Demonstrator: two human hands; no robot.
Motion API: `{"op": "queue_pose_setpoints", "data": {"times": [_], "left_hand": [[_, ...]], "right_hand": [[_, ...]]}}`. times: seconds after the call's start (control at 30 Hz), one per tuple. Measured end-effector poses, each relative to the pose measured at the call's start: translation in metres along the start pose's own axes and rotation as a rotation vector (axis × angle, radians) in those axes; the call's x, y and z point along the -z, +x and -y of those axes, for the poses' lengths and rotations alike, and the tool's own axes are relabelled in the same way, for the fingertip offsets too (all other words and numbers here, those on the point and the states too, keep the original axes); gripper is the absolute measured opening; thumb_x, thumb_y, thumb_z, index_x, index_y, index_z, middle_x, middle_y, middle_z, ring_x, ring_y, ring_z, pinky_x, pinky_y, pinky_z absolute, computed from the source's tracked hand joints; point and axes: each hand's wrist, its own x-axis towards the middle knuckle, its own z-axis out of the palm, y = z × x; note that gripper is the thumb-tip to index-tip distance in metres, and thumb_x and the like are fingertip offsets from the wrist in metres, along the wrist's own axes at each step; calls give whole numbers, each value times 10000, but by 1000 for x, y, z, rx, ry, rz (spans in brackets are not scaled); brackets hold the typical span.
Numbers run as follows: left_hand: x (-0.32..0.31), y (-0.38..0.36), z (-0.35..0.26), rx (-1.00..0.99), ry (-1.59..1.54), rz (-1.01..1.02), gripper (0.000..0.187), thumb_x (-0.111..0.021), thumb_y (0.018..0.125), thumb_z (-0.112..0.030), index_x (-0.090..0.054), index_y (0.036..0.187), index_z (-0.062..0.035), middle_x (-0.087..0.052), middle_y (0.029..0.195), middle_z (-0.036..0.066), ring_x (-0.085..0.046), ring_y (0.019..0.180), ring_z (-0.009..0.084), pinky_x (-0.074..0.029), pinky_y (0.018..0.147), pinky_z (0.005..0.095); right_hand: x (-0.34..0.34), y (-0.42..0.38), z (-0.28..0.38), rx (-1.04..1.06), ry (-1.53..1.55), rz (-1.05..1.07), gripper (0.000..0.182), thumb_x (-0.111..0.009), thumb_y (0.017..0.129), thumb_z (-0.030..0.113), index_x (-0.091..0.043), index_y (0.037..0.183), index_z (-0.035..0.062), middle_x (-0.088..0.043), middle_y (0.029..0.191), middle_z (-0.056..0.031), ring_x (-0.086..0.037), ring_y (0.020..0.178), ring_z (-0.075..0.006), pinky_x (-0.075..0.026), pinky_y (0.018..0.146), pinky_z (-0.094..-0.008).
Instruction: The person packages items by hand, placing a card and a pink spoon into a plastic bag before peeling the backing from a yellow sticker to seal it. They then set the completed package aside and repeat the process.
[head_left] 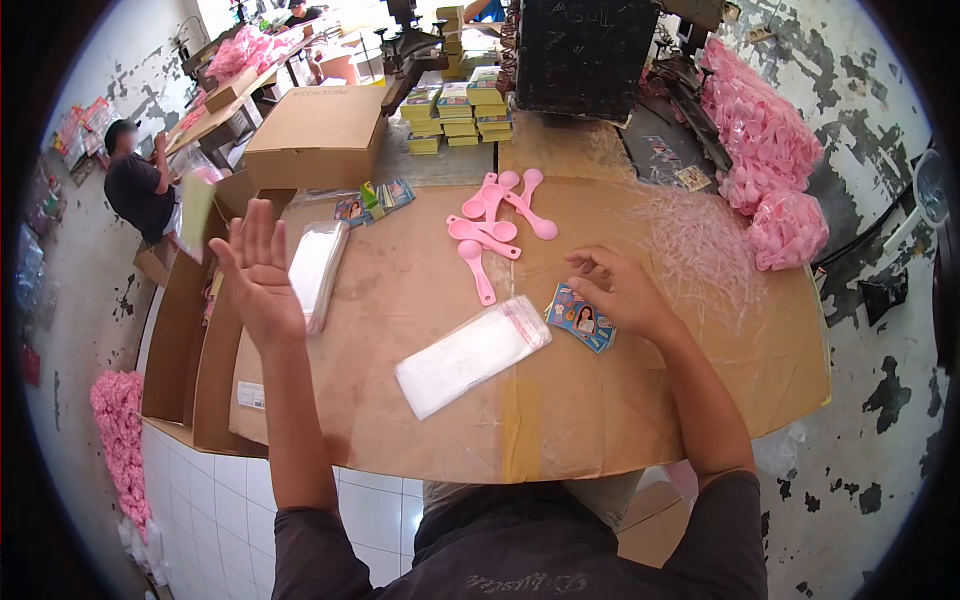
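Note:
My left hand [262, 285] is raised at the table's left side, palm up, fingers stretched out and holding nothing. Just left of its fingertips, a blurred pale flat packet [195, 215] hangs in the air above the open carton [215, 370]. My right hand [625, 295] hovers with loosely bent fingers, thumb apart, over a small stack of blue printed cards [583, 318]. Beside the cards lies a pile of clear plastic sleeves [470, 358]. Several pink measuring spoons [477, 272] lie beyond it. A second stack of sleeves [318, 275] is near my left hand.
A closed cardboard box [315, 135] and card stacks [460, 110] stand at the back, near a black box [585, 60]. Pink spoons in plastic [765, 135] heap at right, beside thin pink strips [705, 250]. A person [140, 185] works at far left.

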Motion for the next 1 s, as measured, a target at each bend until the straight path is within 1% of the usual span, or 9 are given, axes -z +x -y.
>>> {"op": "queue_pose_setpoints", "data": {"times": [0.07,0.17,0.23,0.33,0.47,0.63,0.77,0.87,1.0], "left_hand": [[25,-4,34,144,190,235,461,-527,1083,-325,-522,1418,-9,-636,1358,137,-636,1230,240,-500,1030,328],[15,-43,59,337,768,661,374,-672,992,-260,-646,1298,-46,-672,1240,100,-668,1126,233,-527,946,339],[2,-80,66,24,1173,1062,266,-751,906,-156,-717,1157,-74,-680,1088,72,-652,922,176,-525,773,356],[1,-103,77,-195,1308,1181,321,-822,837,-182,-724,1120,-65,-661,966,81,-628,839,188,-520,766,337],[7,-107,84,-102,1235,1100,280,-817,847,-165,-732,1087,-48,-657,896,72,-617,787,191,-519,750,334],[1,-109,79,210,1128,981,197,-794,871,-123,-737,1023,-11,-683,892,74,-621,744,154,-509,687,308],[3,-107,80,178,1132,1032,185,-767,879,-98,-726,1025,6,-688,877,73,-620,735,130,-506,665,293],[2,-107,78,150,1100,1031,133,-726,880,-62,-708,987,15,-694,880,68,-626,750,126,-511,672,286],[3,-108,79,153,966,1006,65,-689,878,-30,-667,930,3,-714,912,86,-679,813,156,-548,717,327]], "right_hand": [[19,-4,2,146,-324,24,360,-783,882,237,-710,1150,8,-673,990,-132,-668,977,-236,-530,854,-360],[36,-13,5,27,-258,233,382,-827,836,287,-725,1082,13,-645,943,-118,-645,963,-243,-523,822,-373],[35,-9,0,-82,-186,268,381,-863,817,257,-720,1070,10,-652,952,-95,-632,910,-202,-516,788,-349],[35,-6,-12,-219,5,307,363,-881,808,220,-712,1046,4,-666,951,-74,-619,863,-162,-508,755,-334],[38,-5,-18,-247,90,271,294,-834,855,180,-717,1060,4,-688,927,-56,-611,832,-131,-500,728,-326],[30,-5,1,-61,-7,57,228,-749,896,151,-730,1065,0,-717,926,-105,-669,853,-214,-527,806,-355],[20,-10,0,-82,-78,77,206,-713,898,110,-725,1070,-2,-728,1010,-140,-686,895,-256,-528,832,-364],[17,-7,-5,235,-379,-76,210,-700,900,100,-723,1082,-3,-727,1029,-148,-696,909,-264,-534,837,-367],[2,-10,11,53,98,53,227,-672,904,68,-711,1115,-8,-726,1060,-150,-706,931,-274,-544,847,-346]]}}
